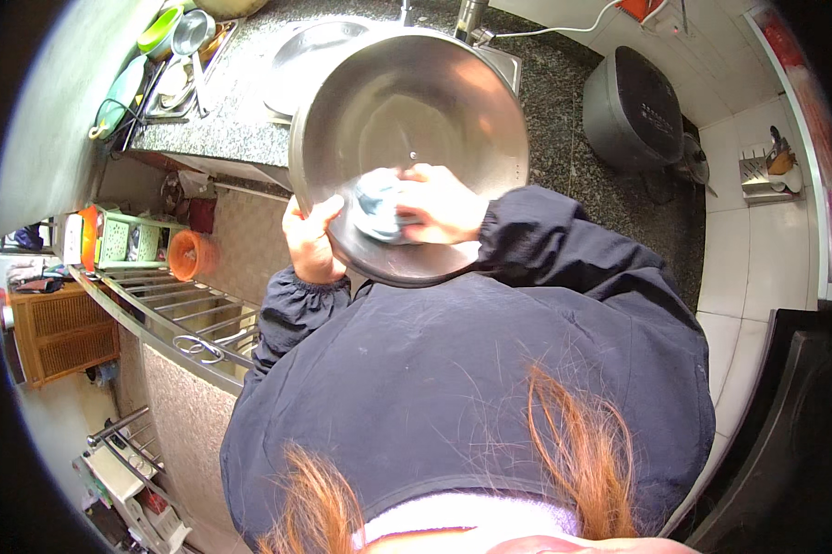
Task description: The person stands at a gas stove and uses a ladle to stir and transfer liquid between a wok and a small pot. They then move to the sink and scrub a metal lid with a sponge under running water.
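Observation:
A large round metal wok lid is tilted in front of me with its hollow inside facing up, and a small screw shows at its middle. My left hand grips its near left rim, thumb over the edge. Pressed against the lower part of the lid's inside is a pale blue cloth, bunched under my right hand. The fingers of that hand curl over the cloth and are slightly blurred.
Behind the lid, a sink is set in the speckled stone counter. A dark rice cooker stands to the right, near a wall-mounted knife rack. At the far left are bowls and a ladle. An orange bucket sits lower left, by metal railings.

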A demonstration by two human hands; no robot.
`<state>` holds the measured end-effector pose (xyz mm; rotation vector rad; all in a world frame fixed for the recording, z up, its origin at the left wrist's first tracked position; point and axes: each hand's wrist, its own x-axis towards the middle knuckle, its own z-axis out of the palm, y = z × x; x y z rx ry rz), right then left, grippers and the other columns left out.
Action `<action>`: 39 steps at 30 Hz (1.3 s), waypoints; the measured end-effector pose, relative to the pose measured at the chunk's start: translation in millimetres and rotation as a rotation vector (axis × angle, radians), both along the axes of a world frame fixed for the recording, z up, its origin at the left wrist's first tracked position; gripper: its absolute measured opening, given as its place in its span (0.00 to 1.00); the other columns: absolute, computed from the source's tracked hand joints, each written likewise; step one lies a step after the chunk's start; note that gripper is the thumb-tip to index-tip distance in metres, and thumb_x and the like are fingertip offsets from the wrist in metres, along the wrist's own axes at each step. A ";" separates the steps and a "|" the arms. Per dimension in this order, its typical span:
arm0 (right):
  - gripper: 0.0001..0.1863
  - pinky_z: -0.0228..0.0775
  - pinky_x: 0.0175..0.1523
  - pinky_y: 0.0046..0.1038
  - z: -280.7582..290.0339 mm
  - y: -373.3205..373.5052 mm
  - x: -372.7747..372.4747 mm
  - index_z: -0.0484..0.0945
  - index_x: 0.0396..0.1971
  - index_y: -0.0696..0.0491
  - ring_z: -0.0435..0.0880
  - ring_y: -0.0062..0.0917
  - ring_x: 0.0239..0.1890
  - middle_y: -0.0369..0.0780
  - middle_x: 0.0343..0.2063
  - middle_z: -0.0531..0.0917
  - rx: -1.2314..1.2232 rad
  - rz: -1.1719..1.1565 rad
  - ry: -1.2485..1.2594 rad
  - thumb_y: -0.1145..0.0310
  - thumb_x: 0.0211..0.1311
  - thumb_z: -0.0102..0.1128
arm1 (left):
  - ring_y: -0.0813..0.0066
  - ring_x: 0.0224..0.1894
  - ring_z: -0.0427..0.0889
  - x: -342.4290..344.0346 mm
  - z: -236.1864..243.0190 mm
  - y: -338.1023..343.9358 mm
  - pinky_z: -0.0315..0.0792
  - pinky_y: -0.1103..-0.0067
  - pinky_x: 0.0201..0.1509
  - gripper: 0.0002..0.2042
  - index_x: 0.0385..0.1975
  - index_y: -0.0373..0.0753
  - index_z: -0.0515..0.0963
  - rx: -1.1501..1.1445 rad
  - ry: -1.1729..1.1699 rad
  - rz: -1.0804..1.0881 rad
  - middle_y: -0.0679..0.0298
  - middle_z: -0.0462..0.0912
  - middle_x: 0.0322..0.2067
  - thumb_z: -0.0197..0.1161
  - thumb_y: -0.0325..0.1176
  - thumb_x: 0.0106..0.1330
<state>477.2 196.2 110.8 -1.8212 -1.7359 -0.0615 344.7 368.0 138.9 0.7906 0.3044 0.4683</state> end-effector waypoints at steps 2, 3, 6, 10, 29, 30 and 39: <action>0.15 0.72 0.43 0.38 6.5 -25.1 23.7 0.78 0.37 0.52 0.77 0.39 0.40 0.47 0.39 0.77 -0.347 -0.222 0.005 0.66 0.46 0.60 | 0.69 0.35 0.80 -5.6 -1.1 3.3 0.75 0.75 0.42 0.11 0.38 0.31 0.74 0.021 0.035 -0.002 0.59 0.80 0.34 0.59 0.18 0.53; 0.15 0.72 0.44 0.37 12.3 -35.4 41.4 0.77 0.38 0.52 0.78 0.39 0.40 0.48 0.39 0.78 -0.376 -0.393 0.006 0.68 0.46 0.59 | 0.69 0.35 0.80 -6.0 -2.1 3.6 0.75 0.76 0.42 0.11 0.38 0.31 0.74 0.032 0.044 -0.012 0.59 0.80 0.34 0.59 0.18 0.52; 0.16 0.72 0.46 0.36 18.1 -14.5 69.2 0.74 0.41 0.54 0.78 0.41 0.38 0.47 0.37 0.78 -0.217 -0.769 0.040 0.72 0.48 0.55 | 0.70 0.33 0.79 -3.3 -4.2 1.0 0.75 0.76 0.41 0.12 0.37 0.31 0.74 0.043 0.044 -0.077 0.60 0.80 0.34 0.59 0.18 0.51; 0.16 0.65 0.47 0.39 7.8 32.4 20.0 0.74 0.36 0.54 0.71 0.43 0.40 0.49 0.38 0.74 0.101 -0.304 0.115 0.66 0.43 0.56 | 0.70 0.33 0.80 1.9 -5.9 -3.8 0.76 0.75 0.40 0.12 0.37 0.31 0.74 0.058 0.047 -0.141 0.59 0.80 0.33 0.59 0.19 0.51; 0.18 0.65 0.52 0.37 -10.2 -8.2 -33.4 0.75 0.40 0.49 0.73 0.40 0.44 0.46 0.46 0.74 -0.227 -0.075 0.210 0.70 0.45 0.61 | 0.71 0.31 0.80 -3.2 -6.6 -4.6 0.76 0.76 0.39 0.10 0.35 0.30 0.74 0.014 0.105 -0.142 0.60 0.80 0.31 0.59 0.20 0.52; 0.15 0.67 0.48 0.38 -8.0 -24.2 -22.4 0.76 0.37 0.49 0.74 0.40 0.43 0.43 0.45 0.76 -0.192 -0.084 0.179 0.72 0.44 0.61 | 0.70 0.31 0.80 -5.1 -7.4 -3.4 0.76 0.76 0.39 0.10 0.35 0.30 0.74 0.019 0.119 -0.136 0.60 0.80 0.31 0.59 0.20 0.52; 0.24 0.64 0.55 0.30 -22.7 17.2 12.0 0.67 0.50 0.55 0.72 0.34 0.48 0.45 0.46 0.71 0.156 -0.490 0.482 0.75 0.49 0.58 | 0.72 0.33 0.79 -6.1 -11.9 -4.7 0.75 0.76 0.40 0.10 0.38 0.32 0.75 0.037 0.104 -0.189 0.61 0.80 0.33 0.61 0.24 0.57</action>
